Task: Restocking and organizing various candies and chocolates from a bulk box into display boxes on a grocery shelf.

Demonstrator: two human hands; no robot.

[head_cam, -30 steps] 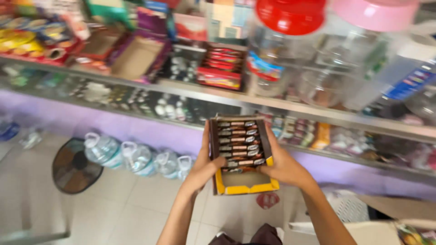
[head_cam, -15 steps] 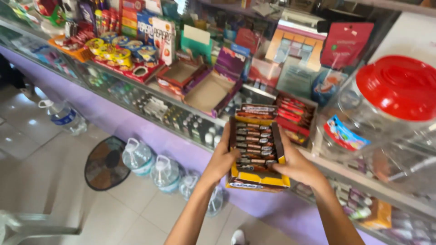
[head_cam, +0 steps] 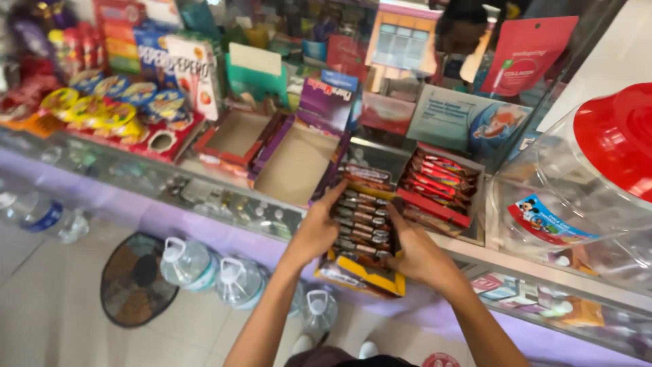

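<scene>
I see my left hand (head_cam: 318, 228) and right hand (head_cam: 415, 253) both closed around the candy box (head_cam: 362, 234), hiding its sides, above the bench (head_cam: 224, 194).

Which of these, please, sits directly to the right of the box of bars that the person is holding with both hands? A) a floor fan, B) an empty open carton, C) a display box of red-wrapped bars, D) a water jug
C: the display box of red-wrapped bars lies on the counter just right of the held box of bars, which the left hand and right hand grip by its sides.
</scene>
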